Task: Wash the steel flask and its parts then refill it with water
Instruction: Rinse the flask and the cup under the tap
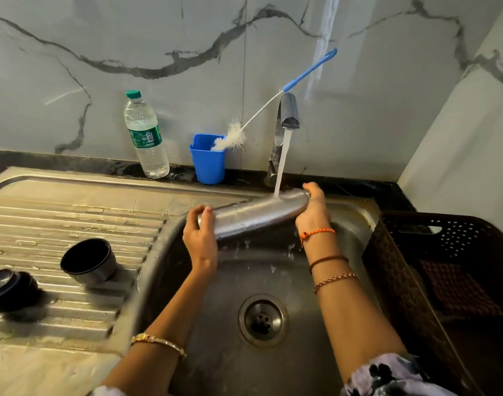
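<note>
The steel flask (253, 215) lies almost level over the sink (356, 224), under water running from the tap (287, 112). My left hand (200, 232) grips its left end. My right hand (313, 207) grips its right end, fingers curled over it. The stream lands on the flask body near my right hand. On the ribbed draining board (73, 212) to the left stand the flask's steel cup (87, 261), mouth up and tilted, and a black stopper (10, 287) with a shiny top.
A bottle brush (238, 132) with a blue handle leans in a blue cup (207, 158) behind the sink. A plastic water bottle (146, 135) stands to its left. A dark perforated basket (444, 235) sits at the sink's right. The drain (263, 320) lies below my arms.
</note>
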